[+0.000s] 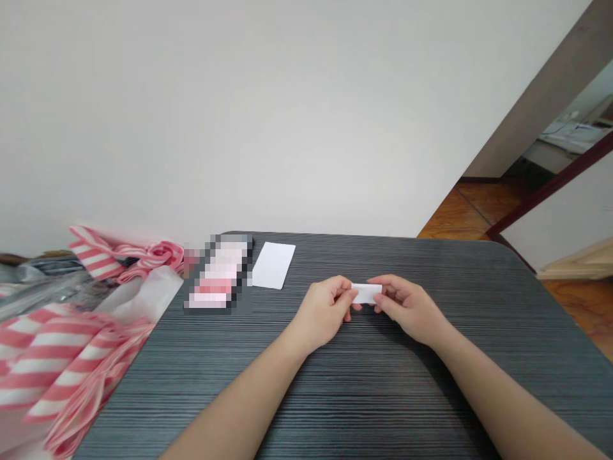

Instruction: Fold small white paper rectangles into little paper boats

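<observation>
A small white folded paper piece [366,292] is pinched between the left hand [324,313] and the right hand [407,308], just above the dark grey striped table [364,396]. A flat white rectangular card [273,265] is seen lying farther back, near pink-and-white striped plastic bags [71,358].

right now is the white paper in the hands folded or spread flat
Folded: the small white paper is a compact strip pinched between the left hand and right hand, unlike the flat white sheet on the table.

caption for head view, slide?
Both hands, left and right, pinch a small white slip above a dark table.
</observation>
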A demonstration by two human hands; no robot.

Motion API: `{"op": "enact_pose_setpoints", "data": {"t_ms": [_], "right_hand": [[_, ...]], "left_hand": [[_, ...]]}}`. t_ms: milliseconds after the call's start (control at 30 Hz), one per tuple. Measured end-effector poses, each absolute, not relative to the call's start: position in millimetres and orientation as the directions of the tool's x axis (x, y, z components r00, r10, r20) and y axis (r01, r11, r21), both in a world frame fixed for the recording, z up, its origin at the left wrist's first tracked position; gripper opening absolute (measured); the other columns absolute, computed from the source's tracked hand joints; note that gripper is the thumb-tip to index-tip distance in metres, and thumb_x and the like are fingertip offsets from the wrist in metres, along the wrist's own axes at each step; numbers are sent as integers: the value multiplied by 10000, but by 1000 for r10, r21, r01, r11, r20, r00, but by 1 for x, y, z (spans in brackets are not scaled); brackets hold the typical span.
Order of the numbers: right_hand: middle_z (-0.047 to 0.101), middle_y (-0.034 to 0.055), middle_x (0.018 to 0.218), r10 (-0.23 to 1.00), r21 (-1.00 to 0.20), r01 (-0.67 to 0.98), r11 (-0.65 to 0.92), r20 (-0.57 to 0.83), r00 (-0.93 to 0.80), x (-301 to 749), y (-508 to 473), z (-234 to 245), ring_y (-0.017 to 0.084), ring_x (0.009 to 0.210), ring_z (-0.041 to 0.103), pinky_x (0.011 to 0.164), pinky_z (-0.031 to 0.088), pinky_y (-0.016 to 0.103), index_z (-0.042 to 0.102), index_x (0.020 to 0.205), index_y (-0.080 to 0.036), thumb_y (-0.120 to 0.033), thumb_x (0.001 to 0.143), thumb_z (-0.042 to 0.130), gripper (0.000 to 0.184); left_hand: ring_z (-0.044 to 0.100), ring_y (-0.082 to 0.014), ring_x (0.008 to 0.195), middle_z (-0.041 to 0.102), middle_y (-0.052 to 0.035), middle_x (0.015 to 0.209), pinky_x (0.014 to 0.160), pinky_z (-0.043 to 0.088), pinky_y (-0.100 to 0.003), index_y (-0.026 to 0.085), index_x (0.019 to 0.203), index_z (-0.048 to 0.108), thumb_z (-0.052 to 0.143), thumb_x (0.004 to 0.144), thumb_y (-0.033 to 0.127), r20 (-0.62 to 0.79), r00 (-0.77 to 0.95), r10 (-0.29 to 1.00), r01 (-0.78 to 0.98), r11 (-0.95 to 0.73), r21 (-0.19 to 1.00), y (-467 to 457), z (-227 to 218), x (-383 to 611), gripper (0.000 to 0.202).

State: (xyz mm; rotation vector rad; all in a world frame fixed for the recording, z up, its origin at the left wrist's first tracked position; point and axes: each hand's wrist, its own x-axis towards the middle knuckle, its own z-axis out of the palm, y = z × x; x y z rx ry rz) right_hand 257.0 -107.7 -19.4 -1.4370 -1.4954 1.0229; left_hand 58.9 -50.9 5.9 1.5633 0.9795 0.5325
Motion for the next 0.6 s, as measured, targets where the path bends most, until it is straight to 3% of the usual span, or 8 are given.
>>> {"op": "enact_pose_setpoints", "data": {"t_ms": [333,600], "right_hand": [[665,-3,674,1000,-893,450,17,10,-17,256,-107,-14,139,573,581,536,434,252,685,1081,-202,-287,908,581,219],[733,50,899,990,-857,497,138,110,-84,254,-107,-6,186,769,658,682,497,290,709,1015,-211,-301,916,582,185]], "left_hand": [[504,-98,465,587,29,551,458,389,-196,173,767,604,504,901,326,-183,572,800,297,6,955,-51,4,58,227],[569,-119,519,617,15,565,517,418,-212,172,767,648,499,921,337,-137,637,759,352,-128,927,-56,8,59,270]]}}
